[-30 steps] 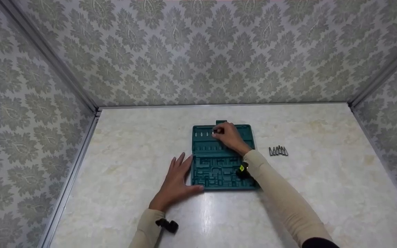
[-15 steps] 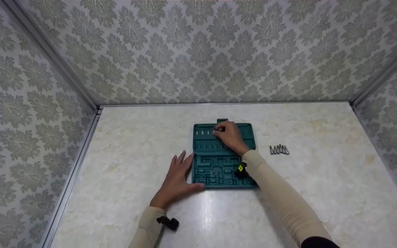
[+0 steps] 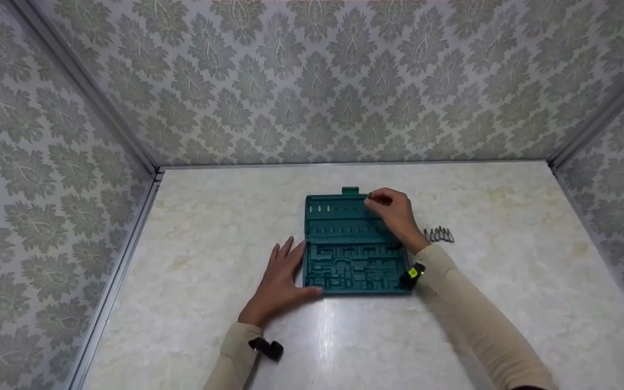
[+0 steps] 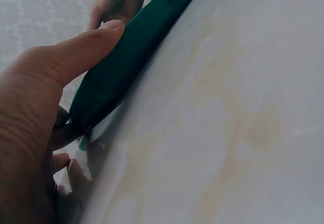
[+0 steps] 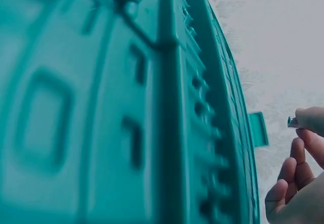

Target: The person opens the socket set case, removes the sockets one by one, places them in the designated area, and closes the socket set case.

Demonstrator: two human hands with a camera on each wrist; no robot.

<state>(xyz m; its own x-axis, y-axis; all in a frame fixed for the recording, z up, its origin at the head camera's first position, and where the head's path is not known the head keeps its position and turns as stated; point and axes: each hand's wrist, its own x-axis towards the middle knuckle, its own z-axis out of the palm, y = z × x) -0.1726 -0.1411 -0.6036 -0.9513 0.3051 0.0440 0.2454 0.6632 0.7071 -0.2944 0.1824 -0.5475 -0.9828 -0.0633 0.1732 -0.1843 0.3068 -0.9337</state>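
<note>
Left hand low, fingers long and fanned, thumb stretched out wide! Right forearm slanting in from the near side, and the right hand pinching, thumb against forefinger, other fingers loosely bent.

Counted: one bench, one green case, one tab, three small pale pieces in its upper row. One metal piece in the right hand, roughly six slim metal pieces clustered apart, too small for certainty. Two hands, including the left hand; two sleeves; three patterned walls.
</note>
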